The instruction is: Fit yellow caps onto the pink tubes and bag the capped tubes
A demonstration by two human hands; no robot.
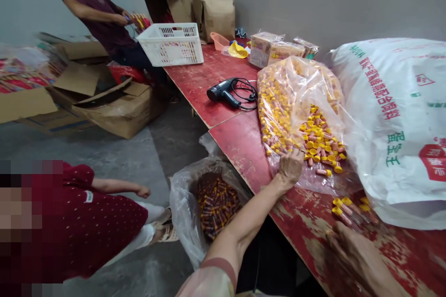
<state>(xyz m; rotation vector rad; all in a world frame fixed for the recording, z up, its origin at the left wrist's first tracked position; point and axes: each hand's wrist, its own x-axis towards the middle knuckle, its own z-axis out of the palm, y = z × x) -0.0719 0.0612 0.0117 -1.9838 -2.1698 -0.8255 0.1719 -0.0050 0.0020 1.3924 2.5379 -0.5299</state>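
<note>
A large clear plastic bag (278,102) lies on the table, full of small tubes with yellow caps. Its mouth faces me, and a heap of the tubes (318,139) shows through the opening. At the near edge of that mouth, my left hand (291,166) is closed on the plastic. My right hand (351,250) is low over the table, blurred, with its fingers partly hidden. Just beyond it several loose capped tubes (348,211) lie on the red tabletop, and I cannot make out whether it holds one.
A big white woven sack (393,139) bulges at the right. A black heat gun (223,93), a white crate (170,46) and wrapped packs (266,48) are farther back. Below the table edge stands a lined container of tubes (218,204). Two other people are at the left, near cardboard boxes (118,106).
</note>
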